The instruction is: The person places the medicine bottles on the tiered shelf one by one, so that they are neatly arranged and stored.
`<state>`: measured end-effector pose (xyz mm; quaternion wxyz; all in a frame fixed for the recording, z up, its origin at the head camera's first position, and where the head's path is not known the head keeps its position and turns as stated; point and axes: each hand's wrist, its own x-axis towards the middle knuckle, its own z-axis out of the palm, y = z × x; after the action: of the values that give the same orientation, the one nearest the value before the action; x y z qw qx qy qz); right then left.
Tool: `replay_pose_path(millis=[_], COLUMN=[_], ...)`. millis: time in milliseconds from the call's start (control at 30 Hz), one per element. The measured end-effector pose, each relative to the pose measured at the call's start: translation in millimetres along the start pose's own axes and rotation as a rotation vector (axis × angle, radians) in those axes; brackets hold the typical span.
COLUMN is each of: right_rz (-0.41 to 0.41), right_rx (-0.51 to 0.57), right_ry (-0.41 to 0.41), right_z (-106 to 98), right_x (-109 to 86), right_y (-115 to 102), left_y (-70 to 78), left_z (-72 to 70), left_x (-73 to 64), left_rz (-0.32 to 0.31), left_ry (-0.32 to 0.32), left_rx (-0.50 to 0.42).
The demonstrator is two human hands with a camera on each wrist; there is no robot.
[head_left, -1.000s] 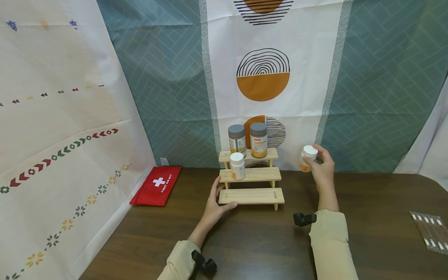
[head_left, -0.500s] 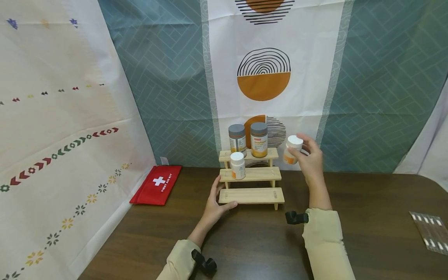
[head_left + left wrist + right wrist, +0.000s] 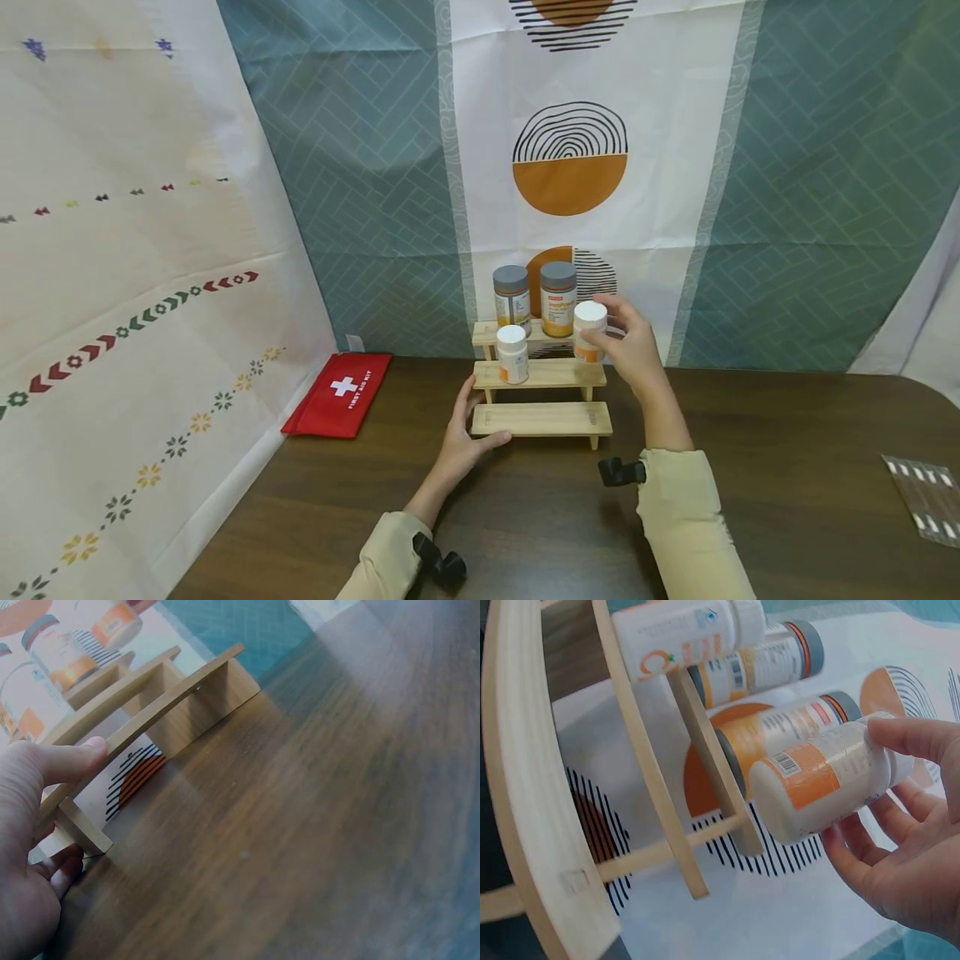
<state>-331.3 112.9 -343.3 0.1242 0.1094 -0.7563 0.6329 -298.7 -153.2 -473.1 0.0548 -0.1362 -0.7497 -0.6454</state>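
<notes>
A three-tier wooden stand (image 3: 542,419) sits on the table against the wall cloth. My left hand (image 3: 459,442) grips the left end of its lowest step, thumb on top in the left wrist view (image 3: 94,746). In my right hand (image 3: 633,346) is a white pill bottle (image 3: 817,784) with an orange label, pinched near its cap. It hovers over the right end of the middle step, apart from the wood in the right wrist view. Another white pill bottle (image 3: 513,357) stands at that step's left. Two grey-capped supplement jars (image 3: 557,304) stand on the top step.
A red first aid kit pouch (image 3: 341,396) lies on the table left of the stand. At the far right is a clear packet of cotton swabs (image 3: 926,500). Patterned cloths hang behind and at the left.
My right hand has carried the white pill bottle leftward, from beside the stand to over the middle step. The left hand keeps its grip on the stand.
</notes>
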Motion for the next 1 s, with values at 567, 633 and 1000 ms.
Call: replay_pose_path(millis=[567,633,1000], right_rz=[0.083,0.086,0.098], right_rx=[-0.033,-0.034,-0.048], right_ry=[-0.092,-0.097,-0.103], right_z=[19,20,28], right_x=[4.8,5.1,7.8], right_y=[14,15,25], left_y=[0.2,0.2,0.1], left_z=[-0.3,-0.5,-0.9], left_x=[1.5,1.3,0.9], left_rz=[0.000,-0.001,-0.003], left_ry=[-0.007,-0.007,-0.003], left_rx=[-0.001,0.000,-0.003])
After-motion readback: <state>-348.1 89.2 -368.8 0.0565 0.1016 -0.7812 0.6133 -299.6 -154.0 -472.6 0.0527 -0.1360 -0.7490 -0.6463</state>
